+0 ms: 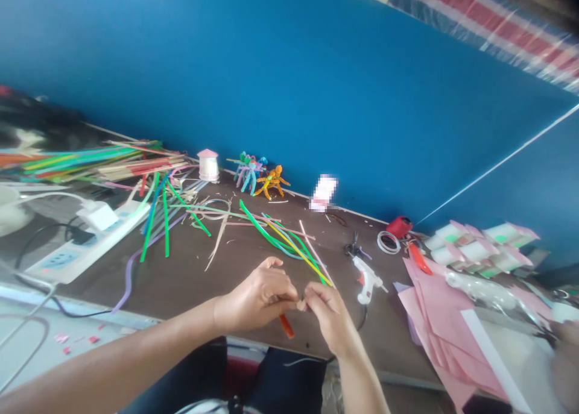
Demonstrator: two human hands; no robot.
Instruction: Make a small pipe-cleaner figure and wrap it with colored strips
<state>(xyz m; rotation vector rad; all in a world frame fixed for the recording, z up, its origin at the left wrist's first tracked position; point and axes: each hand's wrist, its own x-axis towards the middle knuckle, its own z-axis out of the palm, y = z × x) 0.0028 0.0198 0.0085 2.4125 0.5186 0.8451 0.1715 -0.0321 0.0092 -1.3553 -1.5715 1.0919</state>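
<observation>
Near the table's front edge, my left hand (261,292) and my right hand (328,311) meet fingertip to fingertip, both pinched closed. Whatever small thing lies between the fingertips is too blurred and covered to name. A short orange strip (286,326) shows just below my left fingers; I cannot tell whether it is held or lies on the table. Just beyond my hands lie green pipe cleaners (257,224) and a yellow pipe cleaner (296,248), whose near end reaches my right hand. Farther back stand an orange spider-like figure (272,182) and several blue and purple figures (248,172).
A white glue gun (368,278) lies right of my hands, with pink sheets (434,323) beyond it. On the left are a white power strip (67,254) with cords and a heap of coloured strips (90,161). A blue wall (271,70) bounds the table behind.
</observation>
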